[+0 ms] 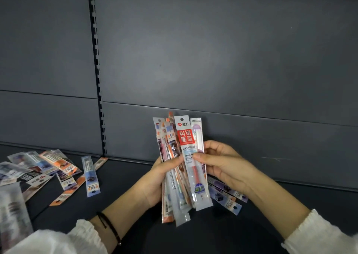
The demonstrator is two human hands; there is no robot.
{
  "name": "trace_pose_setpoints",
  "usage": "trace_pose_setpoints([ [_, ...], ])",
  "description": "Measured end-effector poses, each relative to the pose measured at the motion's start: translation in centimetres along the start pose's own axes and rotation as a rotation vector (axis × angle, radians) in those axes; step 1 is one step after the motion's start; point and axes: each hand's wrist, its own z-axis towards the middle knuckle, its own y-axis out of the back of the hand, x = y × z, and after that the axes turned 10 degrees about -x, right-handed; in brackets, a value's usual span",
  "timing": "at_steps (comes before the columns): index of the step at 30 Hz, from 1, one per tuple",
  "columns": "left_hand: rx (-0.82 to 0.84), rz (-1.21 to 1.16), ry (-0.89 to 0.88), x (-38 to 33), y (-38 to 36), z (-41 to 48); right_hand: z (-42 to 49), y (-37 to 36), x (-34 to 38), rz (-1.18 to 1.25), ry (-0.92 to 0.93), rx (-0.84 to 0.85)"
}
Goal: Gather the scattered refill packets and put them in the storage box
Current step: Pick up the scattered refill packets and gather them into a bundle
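White ribbed knit cuffs (pixel 321 234) fill the bottom corners; a black cord bracelet (pixel 108 227) rings the left wrist. At centre frame the left hand (pixel 155 178) is curled round an upright bundle of refill packets (pixel 170 137). The right hand (pixel 222 162) pinches the front packet (pixel 187 135), clear plastic with a red label reading "纠错笔芯" and "GR11". Glossy scattered packets (pixel 48 168) lie at lower left on the dark matte shelf (pixel 126 176).

Clear front packet (pixel 194 176) bore red label block with white characters; red refill inside, green-blue badge lower down. Second packet (pixel 198 133) was pale purple. Bundle (pixel 175 191) mixed orange, pink, blue, white. Loose: blue packet (pixel 91 176), orange packet (pixel 62 162), purple packets (pixel 224 195). Shelf (pixel 135 186) was plain dark grey; sleeve (pixel 58 240) white; wristband (pixel 108 224) black.
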Motion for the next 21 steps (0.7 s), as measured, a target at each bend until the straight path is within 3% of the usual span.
trace_pose_setpoints([
  [5,-0.033,0.053,0.002,0.2,-0.7,-0.3,-0.3,-0.6,-0.4,-0.259,0.131,-0.171],
  [13,-0.11,0.031,0.026,1.1,-0.9,0.1,-0.6,-2.1,-1.1,-0.346,0.191,-0.257],
  [17,-0.086,-0.024,0.081,0.7,-0.7,0.1,-0.7,-1.9,-0.6,-0.267,0.216,-0.284],
  [21,-0.064,-0.031,0.117,0.5,-0.4,0.1,-0.5,-0.9,0.2,-0.175,0.078,-0.258],
])
